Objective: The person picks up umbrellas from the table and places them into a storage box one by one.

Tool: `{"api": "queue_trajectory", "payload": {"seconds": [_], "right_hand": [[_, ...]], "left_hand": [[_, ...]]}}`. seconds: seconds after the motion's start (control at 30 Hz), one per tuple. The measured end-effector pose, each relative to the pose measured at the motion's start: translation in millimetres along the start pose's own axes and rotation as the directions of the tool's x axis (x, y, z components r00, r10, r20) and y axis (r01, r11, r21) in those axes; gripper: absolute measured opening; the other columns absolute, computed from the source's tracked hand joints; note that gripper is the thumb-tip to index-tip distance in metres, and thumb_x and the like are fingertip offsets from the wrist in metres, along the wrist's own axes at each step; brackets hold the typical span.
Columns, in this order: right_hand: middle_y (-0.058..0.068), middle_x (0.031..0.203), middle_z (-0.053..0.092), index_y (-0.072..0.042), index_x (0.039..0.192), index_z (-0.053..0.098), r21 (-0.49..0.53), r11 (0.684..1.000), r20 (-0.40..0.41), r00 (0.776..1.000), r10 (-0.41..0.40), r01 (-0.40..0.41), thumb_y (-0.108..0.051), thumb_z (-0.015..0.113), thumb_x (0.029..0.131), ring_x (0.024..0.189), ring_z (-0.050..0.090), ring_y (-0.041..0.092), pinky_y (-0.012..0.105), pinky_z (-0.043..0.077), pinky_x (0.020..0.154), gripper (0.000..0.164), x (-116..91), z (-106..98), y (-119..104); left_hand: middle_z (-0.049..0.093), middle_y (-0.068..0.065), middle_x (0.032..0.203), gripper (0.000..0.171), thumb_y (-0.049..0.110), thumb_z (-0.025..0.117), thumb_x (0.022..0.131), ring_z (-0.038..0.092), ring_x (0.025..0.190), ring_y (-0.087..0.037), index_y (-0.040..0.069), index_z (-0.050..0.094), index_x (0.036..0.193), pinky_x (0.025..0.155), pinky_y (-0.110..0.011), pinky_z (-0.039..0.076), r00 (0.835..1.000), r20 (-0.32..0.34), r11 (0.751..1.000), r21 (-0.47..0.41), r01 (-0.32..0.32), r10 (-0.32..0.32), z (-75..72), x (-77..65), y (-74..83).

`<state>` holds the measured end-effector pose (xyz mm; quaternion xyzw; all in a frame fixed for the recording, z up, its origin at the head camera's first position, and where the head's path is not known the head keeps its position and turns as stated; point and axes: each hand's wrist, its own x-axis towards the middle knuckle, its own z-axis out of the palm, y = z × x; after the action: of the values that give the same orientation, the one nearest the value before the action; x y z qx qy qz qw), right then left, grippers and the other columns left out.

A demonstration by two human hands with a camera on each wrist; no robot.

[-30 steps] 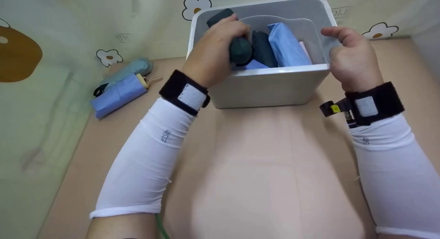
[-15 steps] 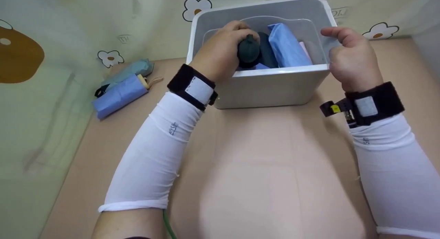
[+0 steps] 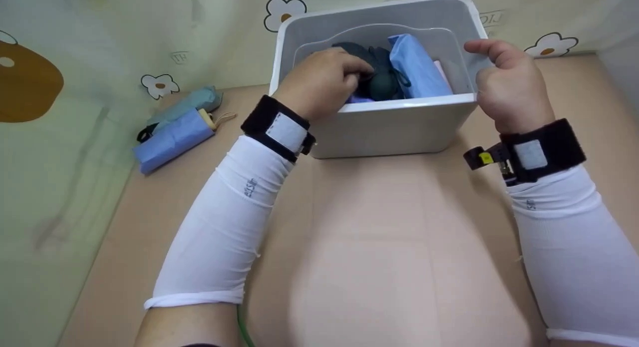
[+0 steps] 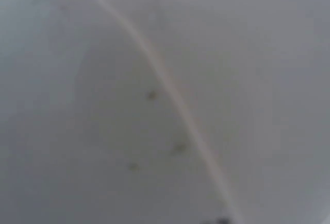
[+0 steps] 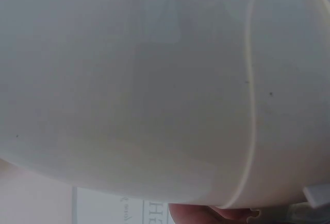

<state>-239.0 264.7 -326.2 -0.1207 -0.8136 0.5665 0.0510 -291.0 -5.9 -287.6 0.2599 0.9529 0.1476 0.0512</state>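
Observation:
My left hand (image 3: 324,77) reaches over the front rim of a white plastic bin (image 3: 394,130), index finger against a dark green folded umbrella (image 3: 382,86). Its other fingers are partly hidden. Close by is another dark umbrella, and a light blue folded umbrella (image 3: 419,65) leans beside them. Under the left hand shows a bit of purple-blue fabric (image 3: 360,99). The right hand (image 3: 514,85) holds the bin's right side, one finger over the rim. The right wrist view shows the bin's wall (image 5: 154,105) and fingertips (image 5: 191,213) at the bottom edge.
On the left of the table (image 3: 369,237) lie a blue folded umbrella (image 3: 174,140) with a pale yellow end and a teal one (image 3: 189,107). A flower-printed curtain (image 3: 224,37) hangs behind. Only a blurred pale surface with a line (image 4: 170,87) fills the left wrist view.
The left hand has lowered the dark green umbrella into the bin, towards the right, and loosened from it. The right hand and the bin have stayed in place.

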Motion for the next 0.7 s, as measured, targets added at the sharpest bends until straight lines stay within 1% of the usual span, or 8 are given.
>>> {"api": "queue_trajectory", "payload": {"seconds": [0.1, 0.2, 0.37, 0.47, 0.53, 0.6, 0.63, 0.7], "right_hand": [[0.017, 0.164, 0.039, -0.012, 0.155, 0.051, -0.001, 1.0, -0.001, 1.0, 0.002, -0.002, 0.005, 0.031, 0.094, 0.141, 0.045, 0.027, 0.032, 0.047, 0.105, 0.066, -0.2, -0.1, -0.5], [0.017, 0.164, 0.039, -0.013, 0.154, 0.052, -0.008, 1.0, -0.009, 1.0, 0.0, 0.0, 0.005, 0.032, 0.095, 0.141, 0.045, 0.027, 0.032, 0.046, 0.104, 0.065, -0.6, -0.5, -0.3], [0.017, 0.164, 0.039, -0.014, 0.154, 0.052, -0.018, 1.0, -0.014, 1.0, -0.003, 0.003, 0.005, 0.032, 0.094, 0.141, 0.045, 0.027, 0.032, 0.048, 0.102, 0.065, -0.4, -0.4, 0.2], [0.017, 0.165, 0.039, -0.013, 0.154, 0.052, -0.019, 1.0, -0.009, 1.0, -0.004, 0.003, 0.005, 0.033, 0.095, 0.141, 0.045, 0.028, 0.029, 0.049, 0.097, 0.065, 0.1, -1.0, 0.3], [0.016, 0.163, 0.04, -0.013, 0.153, 0.053, -0.014, 1.0, -0.012, 1.0, -0.009, 0.009, 0.005, 0.033, 0.094, 0.139, 0.045, 0.027, 0.024, 0.049, 0.09, 0.065, 0.3, -1.1, 0.6], [0.016, 0.161, 0.041, -0.011, 0.153, 0.053, -0.005, 1.0, -0.013, 1.0, -0.017, 0.017, 0.005, 0.032, 0.093, 0.137, 0.046, 0.025, 0.022, 0.048, 0.087, 0.065, 0.5, -0.9, 1.0], [0.016, 0.16, 0.042, -0.01, 0.152, 0.053, -0.002, 1.0, -0.014, 1.0, -0.022, 0.022, 0.005, 0.032, 0.093, 0.137, 0.046, 0.025, 0.021, 0.047, 0.086, 0.065, 0.6, -0.7, 1.4], [0.015, 0.159, 0.043, -0.01, 0.152, 0.054, -0.005, 1.0, -0.018, 0.999, -0.028, 0.028, 0.005, 0.032, 0.093, 0.136, 0.046, 0.023, 0.021, 0.047, 0.083, 0.065, 0.8, -0.5, 2.3]], "left_hand": [[0.066, 0.007, 0.142, 0.042, 0.046, 0.043, 0.111, 0.057, 0.134, -0.01, 0.031, 0.067, 0.142, 0.115, -0.03, 0.043, 1.0, 0.023, 1.0, 0.009, -0.001, 0.001, 0.3, -1.0, -0.1], [0.066, 0.008, 0.143, 0.052, 0.059, 0.039, 0.109, 0.058, 0.131, -0.011, 0.031, 0.065, 0.144, 0.113, -0.032, 0.045, 0.999, 0.048, 1.0, 0.0, 0.015, -0.015, 0.3, -3.6, 1.3], [0.067, 0.004, 0.14, 0.064, 0.068, 0.03, 0.107, 0.062, 0.12, -0.015, 0.029, 0.064, 0.145, 0.106, -0.037, 0.049, 0.995, 0.099, 1.0, 0.007, 0.017, -0.018, 0.1, -6.4, 2.6], [0.065, 0.004, 0.146, 0.069, 0.071, 0.025, 0.106, 0.063, 0.124, -0.016, 0.03, 0.062, 0.147, 0.108, -0.038, 0.049, 0.99, 0.139, 0.999, 0.025, 0.021, -0.024, -0.3, -6.5, 3.3], [0.06, 0.004, 0.152, 0.071, 0.073, 0.023, 0.105, 0.059, 0.134, -0.016, 0.032, 0.06, 0.149, 0.114, -0.038, 0.046, 0.986, 0.16, 0.999, 0.041, 0.029, -0.035, -0.8, -6.0, 3.7], [0.056, 0.005, 0.157, 0.072, 0.075, 0.021, 0.104, 0.054, 0.142, -0.016, 0.034, 0.058, 0.151, 0.119, -0.038, 0.042, 0.986, 0.162, 0.998, 0.052, 0.042, -0.05, -0.6, -5.8, 3.9], [0.056, 0.005, 0.157, 0.072, 0.075, 0.021, 0.104, 0.053, 0.143, -0.016, 0.034, 0.058, 0.15, 0.12, -0.038, 0.041, 0.987, 0.151, 0.997, 0.055, 0.047, -0.055, -0.3, -6.2, 4.0], [0.064, 0.004, 0.148, 0.072, 0.073, 0.023, 0.105, 0.059, 0.135, -0.016, 0.031, 0.064, 0.145, 0.114, -0.037, 0.046, 0.994, 0.098, 0.998, 0.051, 0.042, -0.047, 1.6, -7.0, 3.3]]}}
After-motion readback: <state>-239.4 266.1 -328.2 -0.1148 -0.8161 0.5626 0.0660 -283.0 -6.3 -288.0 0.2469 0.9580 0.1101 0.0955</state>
